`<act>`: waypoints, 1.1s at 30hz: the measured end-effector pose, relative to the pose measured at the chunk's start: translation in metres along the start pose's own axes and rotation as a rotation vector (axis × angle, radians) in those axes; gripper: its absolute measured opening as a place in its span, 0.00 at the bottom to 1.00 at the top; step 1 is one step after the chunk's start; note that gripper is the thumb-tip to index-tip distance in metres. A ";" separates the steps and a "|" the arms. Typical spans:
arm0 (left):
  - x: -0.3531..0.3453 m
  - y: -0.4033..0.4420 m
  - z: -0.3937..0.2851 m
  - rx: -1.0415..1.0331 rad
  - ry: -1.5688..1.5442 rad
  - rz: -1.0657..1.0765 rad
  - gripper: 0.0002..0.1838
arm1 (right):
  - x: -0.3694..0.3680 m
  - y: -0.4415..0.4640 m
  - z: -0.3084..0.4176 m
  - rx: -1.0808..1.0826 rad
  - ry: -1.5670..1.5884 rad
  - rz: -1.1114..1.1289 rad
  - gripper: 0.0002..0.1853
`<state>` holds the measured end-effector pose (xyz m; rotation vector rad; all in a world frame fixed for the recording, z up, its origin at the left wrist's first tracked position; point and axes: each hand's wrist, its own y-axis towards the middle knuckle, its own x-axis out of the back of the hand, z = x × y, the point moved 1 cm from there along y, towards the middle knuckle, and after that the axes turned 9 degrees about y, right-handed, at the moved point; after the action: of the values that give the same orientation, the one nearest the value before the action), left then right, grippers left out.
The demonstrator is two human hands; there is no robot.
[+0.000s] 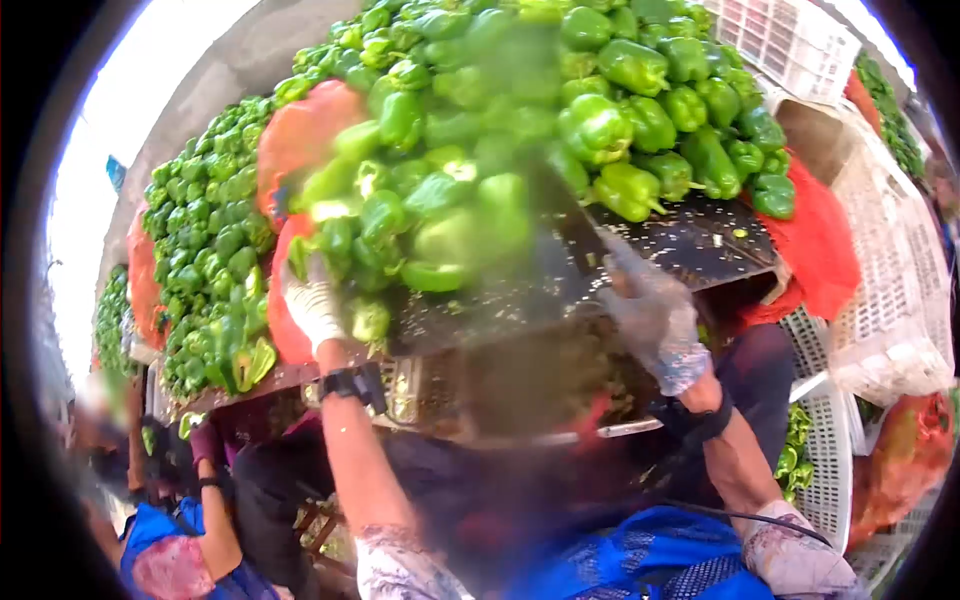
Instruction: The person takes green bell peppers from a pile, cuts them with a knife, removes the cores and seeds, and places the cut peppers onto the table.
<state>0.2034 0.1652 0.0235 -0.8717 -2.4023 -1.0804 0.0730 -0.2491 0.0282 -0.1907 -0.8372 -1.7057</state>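
My left hand (315, 305), in a white glove, is at the near left edge of a heap of green bell peppers (600, 130). Its fingers are closed around a green bell pepper (299, 256), partly hidden by the hand. A paler pepper (370, 320) lies just right of that hand. To the right, my right hand (655, 315), in a greyish glove, is over the near edge of a dark, seed-strewn table (700, 240). Its thumb and forefinger are apart, and nothing shows between them. A blurred smear covers the middle of the view.
White plastic crates (890, 270) stand at the right, beside red mesh cloth (815, 240). A basket (825, 450) holding peppers is by my right knee. More peppers (210, 240) are heaped at the left. Another person (175, 545) in blue works at the lower left.
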 end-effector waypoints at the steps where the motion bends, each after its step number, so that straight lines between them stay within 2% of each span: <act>1: -0.001 0.004 0.015 -0.029 0.154 -0.073 0.35 | 0.003 0.000 0.006 0.005 0.000 0.007 0.29; 2: 0.004 0.002 0.008 0.021 0.061 -0.092 0.36 | 0.008 0.001 0.016 -0.115 0.004 0.024 0.29; 4: 0.022 -0.007 -0.014 0.221 -0.255 -0.058 0.36 | 0.003 -0.002 0.008 -0.015 0.048 -0.033 0.30; 5: 0.003 0.007 0.031 0.103 -0.130 -0.182 0.33 | 0.009 -0.007 -0.002 -0.042 0.092 -0.024 0.31; 6: -0.008 0.022 0.068 0.058 -0.118 -0.220 0.32 | 0.016 -0.013 -0.008 -0.072 0.132 -0.019 0.31; 9: 0.007 0.011 0.048 0.129 -0.097 -0.089 0.28 | 0.021 -0.016 -0.011 -0.101 0.129 0.001 0.32; 10: 0.004 0.007 0.044 0.127 -0.126 -0.106 0.26 | 0.022 -0.016 -0.011 -0.118 0.143 0.005 0.32; 12: -0.005 0.007 0.042 0.055 -0.191 -0.086 0.25 | 0.022 -0.017 -0.009 -0.101 0.146 -0.009 0.31; 15: -0.018 0.010 0.014 0.001 -0.100 -0.039 0.24 | 0.015 -0.016 -0.008 -0.086 0.203 -0.015 0.30; 17: -0.023 0.003 -0.008 -0.056 0.056 -0.118 0.22 | 0.013 -0.012 0.002 -0.101 0.254 -0.006 0.31; 18: -0.025 0.004 -0.010 -0.059 0.124 -0.130 0.21 | 0.017 -0.010 0.007 -0.057 0.096 0.052 0.30; 20: -0.018 0.004 -0.015 -0.081 0.156 -0.105 0.19 | 0.010 -0.014 -0.004 -0.001 0.145 0.025 0.30; 21: -0.017 0.003 -0.020 -0.143 0.252 -0.123 0.16 | 0.004 -0.014 -0.006 0.033 0.221 -0.029 0.32; 22: -0.016 0.000 -0.023 -0.203 0.351 -0.138 0.14 | 0.004 -0.014 -0.005 -0.023 0.144 0.011 0.33; 23: -0.009 -0.014 -0.055 -0.311 0.433 -0.212 0.10 | 0.005 -0.011 -0.002 -0.079 0.070 0.050 0.33; 24: -0.009 -0.024 -0.079 -0.461 0.235 -0.198 0.11 | 0.004 -0.008 0.002 -0.136 0.000 0.093 0.33; 26: -0.041 -0.047 -0.102 -0.539 -0.160 0.056 0.11 | 0.005 -0.005 0.009 -0.119 0.068 0.025 0.33; 28: -0.056 -0.089 -0.152 -0.573 -0.206 0.310 0.13 | 0.005 -0.006 0.006 -0.065 0.051 -0.002 0.33; 31: -0.073 -0.126 -0.201 -0.474 0.348 0.591 0.16 | 0.015 -0.010 0.009 -0.077 0.011 -0.005 0.33; 33: -0.072 -0.139 -0.219 -0.485 0.335 0.573 0.16 | 0.017 -0.009 0.004 -0.017 -0.012 -0.021 0.32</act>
<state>0.1805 -0.1014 0.0492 -1.3040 -1.4956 -1.4350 0.0587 -0.2590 0.0364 -0.2041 -0.8361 -1.7331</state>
